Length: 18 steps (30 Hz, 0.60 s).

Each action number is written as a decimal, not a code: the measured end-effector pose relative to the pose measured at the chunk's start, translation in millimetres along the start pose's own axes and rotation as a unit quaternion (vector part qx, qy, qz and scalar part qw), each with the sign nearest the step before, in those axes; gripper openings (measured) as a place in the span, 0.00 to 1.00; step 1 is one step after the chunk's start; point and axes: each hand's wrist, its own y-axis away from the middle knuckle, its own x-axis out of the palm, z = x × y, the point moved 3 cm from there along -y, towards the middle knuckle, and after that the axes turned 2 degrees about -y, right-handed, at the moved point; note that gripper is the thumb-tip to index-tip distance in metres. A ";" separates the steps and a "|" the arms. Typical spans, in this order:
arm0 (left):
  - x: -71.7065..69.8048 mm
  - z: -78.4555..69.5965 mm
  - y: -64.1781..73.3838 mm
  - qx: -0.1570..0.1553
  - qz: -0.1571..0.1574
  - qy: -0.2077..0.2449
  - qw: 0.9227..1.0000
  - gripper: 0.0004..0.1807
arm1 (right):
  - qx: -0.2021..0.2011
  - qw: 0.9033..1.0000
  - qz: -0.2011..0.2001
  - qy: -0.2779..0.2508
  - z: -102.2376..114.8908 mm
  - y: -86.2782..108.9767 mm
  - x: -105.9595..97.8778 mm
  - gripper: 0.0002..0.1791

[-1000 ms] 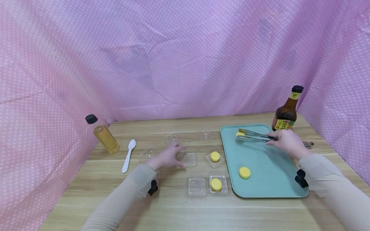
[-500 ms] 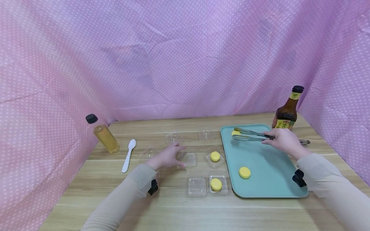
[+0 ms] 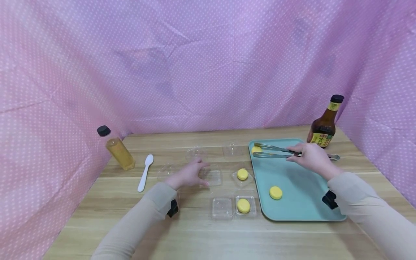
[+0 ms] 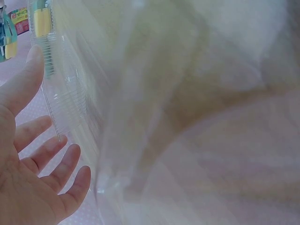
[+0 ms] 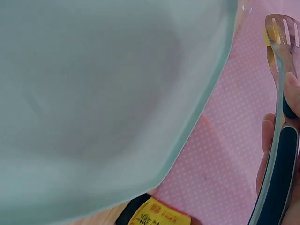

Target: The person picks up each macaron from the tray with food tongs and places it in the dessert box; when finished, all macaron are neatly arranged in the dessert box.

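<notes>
My right hand (image 3: 310, 157) grips metal tongs (image 3: 268, 155) with dark handles over the far part of the green tray (image 3: 299, 184). Between the tong tips is a yellow macaron (image 3: 256, 148), close to the tray's left rim; the right wrist view also shows yellow between the slotted ends of the tongs (image 5: 276, 173). Another macaron (image 3: 275, 193) lies on the tray. My left hand (image 3: 190, 175) is beside a clear plastic box (image 3: 212, 177), thumb and fingers spread around its left edge. In the left wrist view that hand (image 4: 42, 159) has its fingertips at the clear plastic.
Two clear boxes left of the tray hold macarons (image 3: 242, 174) (image 3: 243, 206). Other clear boxes (image 3: 222, 208) (image 3: 233, 150) (image 3: 196, 154) stand around the left hand. Farther left are a white spoon (image 3: 145, 172) and an amber-filled bottle (image 3: 119, 151). A brown sauce bottle (image 3: 323, 128) stands behind the tray.
My right hand has carried the tongs and the macaron leftward across the tray towards its left rim. My left hand has stayed by the clear box.
</notes>
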 end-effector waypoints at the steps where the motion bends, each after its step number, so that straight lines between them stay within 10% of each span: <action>1: 0.0 0.2 -0.3 0.001 0.000 0.000 1.000 0.46 | -0.003 1.000 -0.001 -0.002 1.9 -0.4 0.7 0.24; 18: -1.6 -1.0 0.9 0.005 -0.003 -0.014 1.000 0.46 | -0.091 0.995 -0.031 -0.009 46.8 -4.6 13.7 0.20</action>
